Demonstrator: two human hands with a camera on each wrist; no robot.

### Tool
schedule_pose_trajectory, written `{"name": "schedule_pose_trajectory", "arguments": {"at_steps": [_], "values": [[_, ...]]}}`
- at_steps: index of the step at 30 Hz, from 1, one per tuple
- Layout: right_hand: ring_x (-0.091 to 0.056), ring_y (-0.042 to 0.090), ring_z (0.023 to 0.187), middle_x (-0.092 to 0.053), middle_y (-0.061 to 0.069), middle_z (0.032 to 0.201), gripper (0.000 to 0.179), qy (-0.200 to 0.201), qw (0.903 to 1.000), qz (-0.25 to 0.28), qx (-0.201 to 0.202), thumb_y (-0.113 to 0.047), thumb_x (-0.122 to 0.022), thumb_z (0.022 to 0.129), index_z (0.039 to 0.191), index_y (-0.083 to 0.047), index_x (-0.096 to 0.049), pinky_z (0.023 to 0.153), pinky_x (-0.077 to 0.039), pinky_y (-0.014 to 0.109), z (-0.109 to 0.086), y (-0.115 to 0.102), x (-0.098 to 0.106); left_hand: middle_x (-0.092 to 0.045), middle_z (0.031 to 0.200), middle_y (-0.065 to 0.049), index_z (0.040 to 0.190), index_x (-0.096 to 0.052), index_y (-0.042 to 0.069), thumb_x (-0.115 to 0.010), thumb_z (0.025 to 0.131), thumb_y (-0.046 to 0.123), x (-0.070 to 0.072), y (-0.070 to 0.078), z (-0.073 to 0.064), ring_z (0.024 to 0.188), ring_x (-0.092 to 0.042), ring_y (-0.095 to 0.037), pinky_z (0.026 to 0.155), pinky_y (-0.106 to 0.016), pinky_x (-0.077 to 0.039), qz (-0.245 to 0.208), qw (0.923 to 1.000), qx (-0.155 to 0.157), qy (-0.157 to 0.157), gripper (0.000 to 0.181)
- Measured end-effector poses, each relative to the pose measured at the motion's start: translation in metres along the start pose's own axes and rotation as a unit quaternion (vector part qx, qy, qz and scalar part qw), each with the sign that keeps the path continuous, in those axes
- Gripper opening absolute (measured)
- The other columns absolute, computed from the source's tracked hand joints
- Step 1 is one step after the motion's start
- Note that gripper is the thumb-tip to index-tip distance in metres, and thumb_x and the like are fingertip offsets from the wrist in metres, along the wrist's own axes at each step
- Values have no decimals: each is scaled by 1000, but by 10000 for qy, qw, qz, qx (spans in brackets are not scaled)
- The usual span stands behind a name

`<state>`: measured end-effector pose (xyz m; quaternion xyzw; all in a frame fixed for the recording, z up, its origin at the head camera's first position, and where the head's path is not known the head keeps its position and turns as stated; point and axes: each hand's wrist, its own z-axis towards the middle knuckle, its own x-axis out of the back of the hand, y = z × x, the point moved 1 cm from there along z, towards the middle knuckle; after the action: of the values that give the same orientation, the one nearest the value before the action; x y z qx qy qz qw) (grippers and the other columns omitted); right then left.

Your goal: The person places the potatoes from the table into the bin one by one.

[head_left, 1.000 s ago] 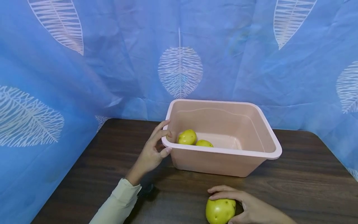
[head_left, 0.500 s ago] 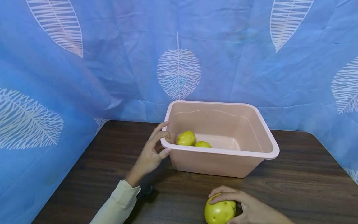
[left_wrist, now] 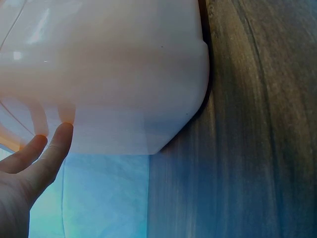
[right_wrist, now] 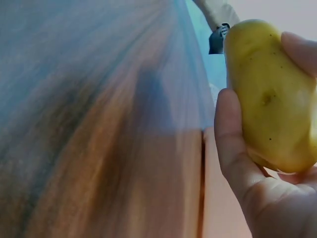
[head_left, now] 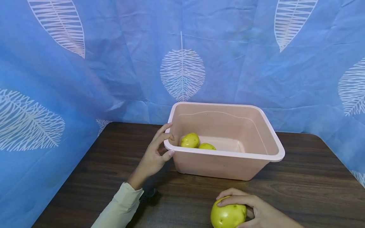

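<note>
My right hand (head_left: 256, 209) grips a yellow potato (head_left: 228, 216) near the table's front edge. In the right wrist view, thumb and fingers wrap around this smooth potato (right_wrist: 270, 94), which has small dark eyes. A pale pink plastic tub (head_left: 216, 164) stands farther back on the table. At its near left corner my left hand (head_left: 152, 156) holds the rim, thumb in front and fingertips over the edge. Inside the tub, toward the left, lie two more potatoes: one (head_left: 190, 140) shows mostly, another (head_left: 207, 146) is partly hidden by the front rim.
The dark wooden table (head_left: 308, 177) extends on both sides of the tub. A blue cloth (head_left: 128, 63) with white leaf prints hangs behind and at the sides. A small dark object (head_left: 149, 193) lies by the left sleeve (head_left: 121, 204).
My right hand has shifted slightly to the right with the potato, which is turned a little. The left hand stays on the tub's rim, and the tub's potatoes have not moved.
</note>
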<state>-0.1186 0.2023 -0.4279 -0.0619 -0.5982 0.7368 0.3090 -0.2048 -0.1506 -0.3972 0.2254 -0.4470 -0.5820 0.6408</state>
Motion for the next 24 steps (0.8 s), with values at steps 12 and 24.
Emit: {"name": "schedule_pose_trajectory", "arguments": {"at_steps": [12, 24], "values": [[-52, 16, 136, -50, 11, 152, 67, 430, 9985, -272, -186, 16, -66, 88, 150, -1, -51, 94, -60, 32, -16, -24, 15, -30, 171, -3, 122, -61, 17, -73, 94, 40, 0, 4, 0, 151, -35, -47, 97, -76, -48, -9, 10000, -41, 10, 39], [-58, 19, 134, -43, 6, 160, 64, 904, 9908, 373, -937, 20, -56, 94, 154, 5, -41, 99, -59, 35, -30, -63, 37, -30, 171, -1, 123, -61, 17, -73, 95, 40, 0, 2, 0, 151, -36, -46, 97, -74, -49, -92, 9999, -103, -19, 39]]}}
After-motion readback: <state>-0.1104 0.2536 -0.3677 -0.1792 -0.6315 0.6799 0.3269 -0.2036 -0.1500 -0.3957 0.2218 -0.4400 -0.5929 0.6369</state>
